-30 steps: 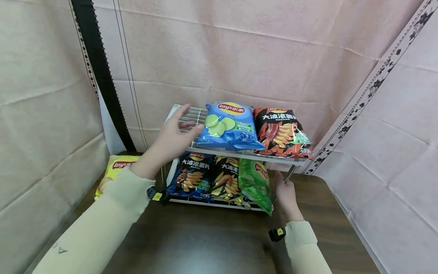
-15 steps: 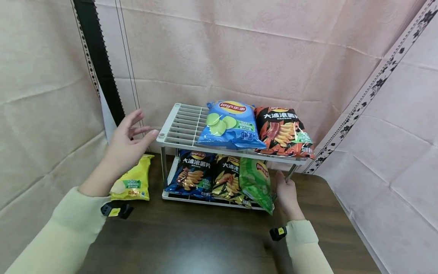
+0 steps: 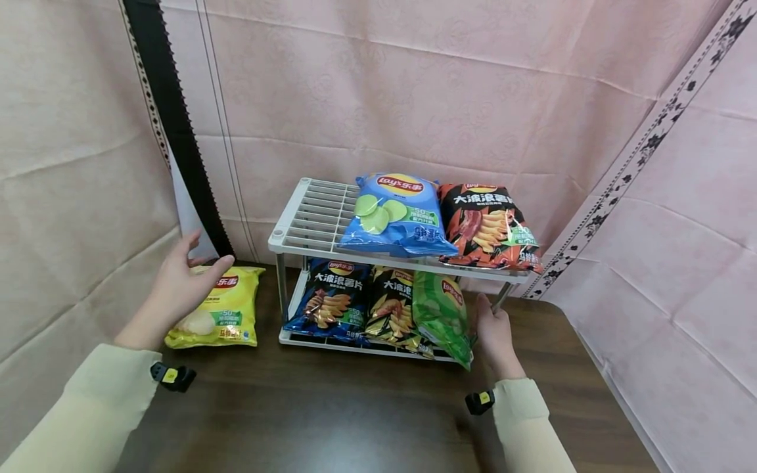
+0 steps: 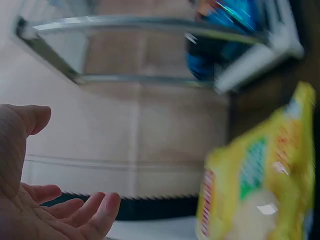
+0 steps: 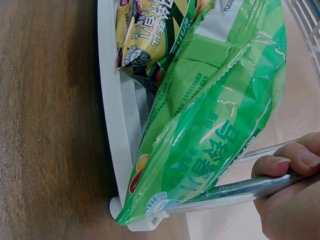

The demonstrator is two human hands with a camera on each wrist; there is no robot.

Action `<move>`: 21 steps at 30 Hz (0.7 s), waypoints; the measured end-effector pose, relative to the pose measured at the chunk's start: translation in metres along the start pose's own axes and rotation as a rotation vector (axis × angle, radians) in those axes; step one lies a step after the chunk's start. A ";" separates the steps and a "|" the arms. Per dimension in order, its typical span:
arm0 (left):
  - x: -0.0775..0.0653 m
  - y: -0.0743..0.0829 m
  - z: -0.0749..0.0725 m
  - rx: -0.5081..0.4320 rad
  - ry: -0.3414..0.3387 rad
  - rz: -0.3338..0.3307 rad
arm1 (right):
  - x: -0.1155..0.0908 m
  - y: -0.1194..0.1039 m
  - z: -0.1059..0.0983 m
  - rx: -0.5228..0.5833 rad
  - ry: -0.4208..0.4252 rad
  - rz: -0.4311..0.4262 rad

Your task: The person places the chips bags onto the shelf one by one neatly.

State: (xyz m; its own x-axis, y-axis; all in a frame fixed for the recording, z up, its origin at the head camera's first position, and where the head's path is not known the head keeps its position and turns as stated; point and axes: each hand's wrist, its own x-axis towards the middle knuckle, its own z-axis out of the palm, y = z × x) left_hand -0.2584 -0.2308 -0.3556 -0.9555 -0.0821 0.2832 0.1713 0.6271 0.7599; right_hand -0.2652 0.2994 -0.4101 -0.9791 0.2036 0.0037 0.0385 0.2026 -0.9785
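Observation:
My left hand [image 3: 183, 284] hovers over a yellow chip bag [image 3: 227, 312] that lies on the table left of the rack. Its fingers are spread and hold nothing; in the left wrist view the bag [image 4: 252, 185] sits apart from them. With my right hand [image 3: 494, 334] I grip the front right metal post [image 5: 240, 192] of a white two-tier rack [image 3: 319, 246]. Beside that post a green chip bag [image 3: 440, 315] leans on the lower tier, its bottom corner poking past the front edge.
On the upper tier, a blue chip bag [image 3: 399, 217] and a black-and-red one [image 3: 487, 226] stand side by side. Below are a dark blue bag [image 3: 331, 302] and a black-and-gold one [image 3: 391, 309]. Pink cloth walls [image 3: 378, 85] enclose the wooden table [image 3: 355, 407].
My left hand has moved from beside the blue bag on the upper tier, leftward and down to the yellow bag. My right hand stays on the post.

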 end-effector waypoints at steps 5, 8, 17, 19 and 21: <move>0.008 -0.035 0.006 0.124 -0.034 -0.044 | 0.002 0.002 0.002 0.024 -0.003 -0.006; 0.009 -0.053 0.008 0.164 -0.059 -0.090 | 0.004 0.006 0.002 0.032 -0.011 -0.013; 0.005 -0.096 0.013 0.208 -0.159 -0.218 | 0.009 0.013 0.001 0.036 -0.007 -0.011; 0.004 -0.100 0.014 0.170 -0.189 -0.256 | 0.008 0.012 0.002 0.029 -0.008 -0.013; 0.004 -0.103 0.015 0.138 -0.207 -0.291 | 0.006 0.010 0.002 0.021 -0.009 -0.016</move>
State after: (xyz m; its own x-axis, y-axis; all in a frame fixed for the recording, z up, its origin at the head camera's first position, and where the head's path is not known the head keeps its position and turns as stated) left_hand -0.2832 -0.2837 -0.4419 -0.9901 -0.1231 -0.0676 -0.1350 0.7004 0.7009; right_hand -0.2716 0.3003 -0.4200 -0.9813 0.1916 0.0179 0.0183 0.1857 -0.9824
